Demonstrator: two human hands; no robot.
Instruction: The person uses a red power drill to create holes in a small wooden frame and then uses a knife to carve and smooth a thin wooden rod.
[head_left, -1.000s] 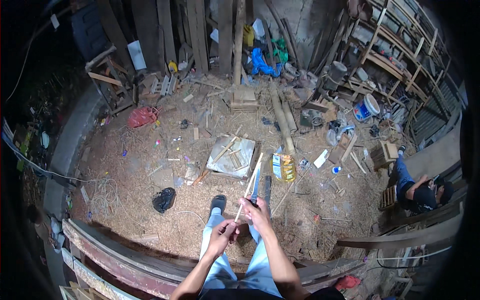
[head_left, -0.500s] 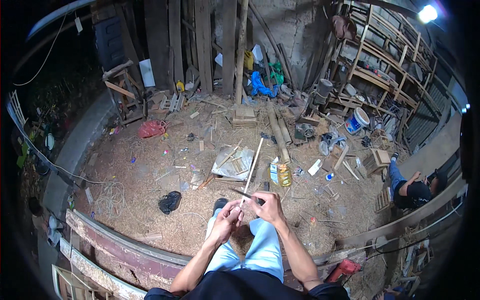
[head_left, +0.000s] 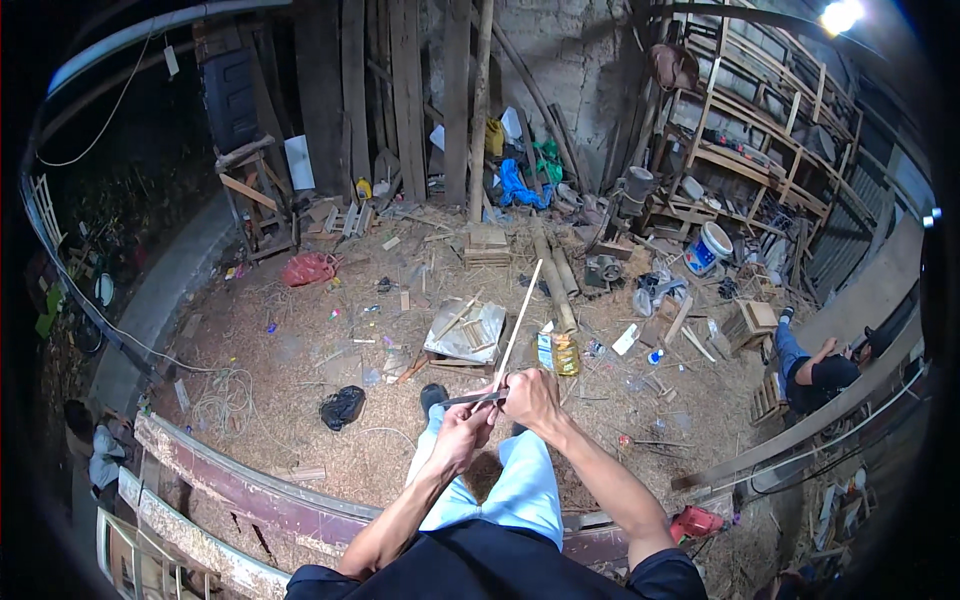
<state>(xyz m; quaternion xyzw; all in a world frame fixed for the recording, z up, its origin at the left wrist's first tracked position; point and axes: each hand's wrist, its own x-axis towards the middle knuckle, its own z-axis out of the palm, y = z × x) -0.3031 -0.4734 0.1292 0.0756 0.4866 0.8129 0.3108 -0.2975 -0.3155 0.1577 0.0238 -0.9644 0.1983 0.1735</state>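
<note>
A long thin pale wooden stick (head_left: pixel 522 316) slants up and away from me, its near end pinched in the closed fingers of my left hand (head_left: pixel 462 436). My right hand (head_left: pixel 534 402) is closed round a knife whose handle its fingers hide. The dark knife blade (head_left: pixel 462 399) points left and crosses the stick's lower end, just above my left fingers. Both hands meet over my knees, nearly touching. Where the edge meets the wood is too small to make out.
Straw and wood scraps cover the ground around a low board (head_left: pixel 466 334). A black plastic bag (head_left: pixel 342 407) lies left, a yellow packet (head_left: pixel 566 354) right. A red power tool (head_left: pixel 697 523) rests by my right elbow. Another person (head_left: pixel 825 372) sits far right.
The knife blade has swung lower and now lies flatter across the stick. The stick leans more to the right, and my right hand has shifted slightly.
</note>
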